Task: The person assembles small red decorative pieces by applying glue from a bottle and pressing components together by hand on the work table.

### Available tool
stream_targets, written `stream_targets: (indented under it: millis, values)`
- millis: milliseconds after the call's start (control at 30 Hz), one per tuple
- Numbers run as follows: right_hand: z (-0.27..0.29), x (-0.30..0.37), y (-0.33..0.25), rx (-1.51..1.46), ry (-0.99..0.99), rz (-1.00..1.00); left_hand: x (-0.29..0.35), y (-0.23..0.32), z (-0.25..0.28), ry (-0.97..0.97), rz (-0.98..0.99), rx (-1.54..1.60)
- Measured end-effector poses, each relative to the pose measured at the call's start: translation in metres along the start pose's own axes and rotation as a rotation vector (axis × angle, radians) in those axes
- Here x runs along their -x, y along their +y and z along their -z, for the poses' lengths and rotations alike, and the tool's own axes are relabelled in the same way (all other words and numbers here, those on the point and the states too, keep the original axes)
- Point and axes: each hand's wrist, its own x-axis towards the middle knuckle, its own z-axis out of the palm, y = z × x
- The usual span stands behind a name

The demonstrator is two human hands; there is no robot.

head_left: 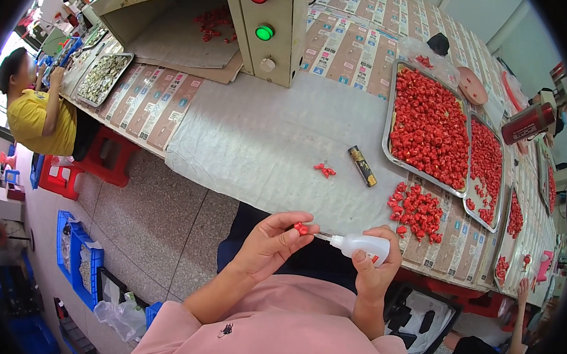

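Note:
Between the fingers of my left hand [273, 242] is a small red piece [301, 229], glossy and knobbly; its exact kind is too small to tell. My right hand [379, 264] is wrapped round a white squeeze bottle [362, 246] with a thin nozzle. The nozzle points left, its tip close to the red piece; whether they touch I cannot tell. Ahead on the pale sheet [266, 143] lie a few red pieces [325, 170] and a black and gold cylinder [362, 165]. To their right is a loose pile of red pieces [417, 212].
Metal trays of red pieces [429, 124] stand at the right, beside a dark red flask [527, 124]. A beige machine [266, 39] with red and green buttons stands at the back left. Left of it, a person in yellow [37, 120] sits near another tray [104, 78].

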Motion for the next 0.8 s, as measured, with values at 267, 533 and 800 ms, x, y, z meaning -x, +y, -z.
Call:
stream_targets:
  millis: [267,533,800]
  values:
    - [0.002,0.001,0.0,0.109,-0.011,0.086,0.002,-0.001,-0.002,-0.038,-0.088,-0.04]
    - [0.005,0.001,0.002,0.134,-0.01,0.099,0.001,-0.002,-0.003,-0.003,-0.074,-0.033]
    - [0.003,0.001,0.001,0.146,-0.013,0.104,-0.002,-0.003,0.0,-0.014,-0.072,-0.054]
